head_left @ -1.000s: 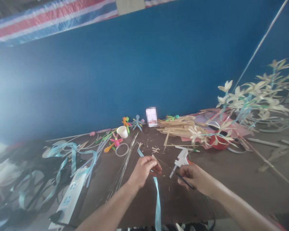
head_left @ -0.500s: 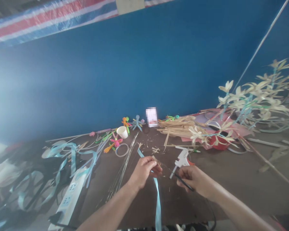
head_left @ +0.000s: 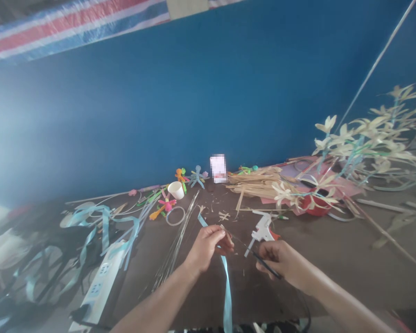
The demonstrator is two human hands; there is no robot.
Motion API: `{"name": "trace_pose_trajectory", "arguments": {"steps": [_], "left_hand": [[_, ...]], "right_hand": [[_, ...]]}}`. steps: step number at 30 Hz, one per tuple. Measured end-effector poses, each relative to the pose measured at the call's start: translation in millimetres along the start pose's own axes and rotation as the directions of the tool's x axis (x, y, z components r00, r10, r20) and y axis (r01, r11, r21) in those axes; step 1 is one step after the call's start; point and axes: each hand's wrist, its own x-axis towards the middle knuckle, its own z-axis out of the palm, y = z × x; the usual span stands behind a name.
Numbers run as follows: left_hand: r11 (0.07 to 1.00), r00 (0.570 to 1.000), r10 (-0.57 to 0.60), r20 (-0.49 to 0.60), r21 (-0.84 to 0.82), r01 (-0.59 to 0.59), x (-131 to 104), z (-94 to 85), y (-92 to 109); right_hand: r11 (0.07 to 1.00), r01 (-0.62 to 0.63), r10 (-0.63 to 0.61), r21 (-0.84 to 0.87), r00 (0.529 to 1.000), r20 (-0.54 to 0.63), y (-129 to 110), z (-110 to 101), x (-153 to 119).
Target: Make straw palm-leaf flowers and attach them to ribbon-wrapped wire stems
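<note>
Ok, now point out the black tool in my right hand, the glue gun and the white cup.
Black tool (head_left: 269, 268): head view, on its dark shaft.
Glue gun (head_left: 262, 228): head view, on its white body.
White cup (head_left: 177, 192): head view, on its outer wall.

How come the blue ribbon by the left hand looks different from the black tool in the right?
The ribbon is light blue; the tool is black. The ribbon is flat and curvy, while the tool looks straight and stiff. The ribbon passes behind the left hand; the right hand holds the tool. Both are long and narrow.
</note>
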Motion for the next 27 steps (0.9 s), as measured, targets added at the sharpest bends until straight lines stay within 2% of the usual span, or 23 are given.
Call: {"name": "trace_pose_trajectory", "arguments": {"steps": [12, 27], "left_hand": [[0.999, 0.993, 0.018, 0.116, 0.034, -0.023, 1.6, -6.9, -3.7], [0.990, 0.986, 0.035, 0.165, 0.127, -0.057, 3.9, -11.2, -4.6]], "right_hand": [[0.998, -0.059, 0.059, -0.007, 0.998, 0.012, -11.7, -2.6, -5.9], [0.997, -0.080, 0.081, -0.020, 0.996, 0.048, -19.1, -9.8, -11.3]]}}
